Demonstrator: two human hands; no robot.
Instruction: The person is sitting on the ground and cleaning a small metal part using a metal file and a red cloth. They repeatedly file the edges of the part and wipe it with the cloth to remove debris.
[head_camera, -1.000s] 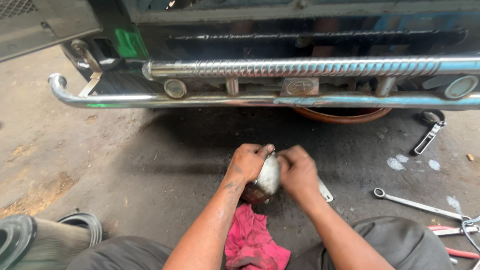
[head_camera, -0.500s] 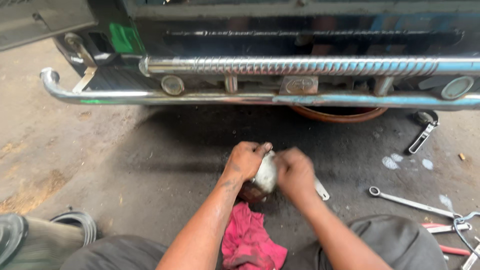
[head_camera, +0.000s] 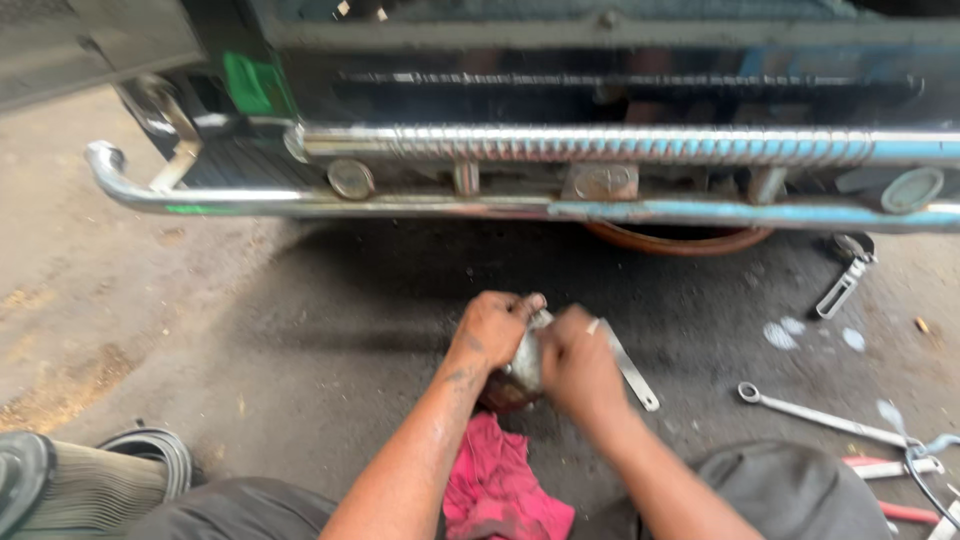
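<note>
my left hand and right hand are clasped from either side around a small greasy metal part, held low just above the pink rag, probably so the rag catches drips. the part is mostly hidden; its long axis seems to run upright between my palms. a flat metal tool angles away right of my right hand, and a ring spanner lies farther right
</note>
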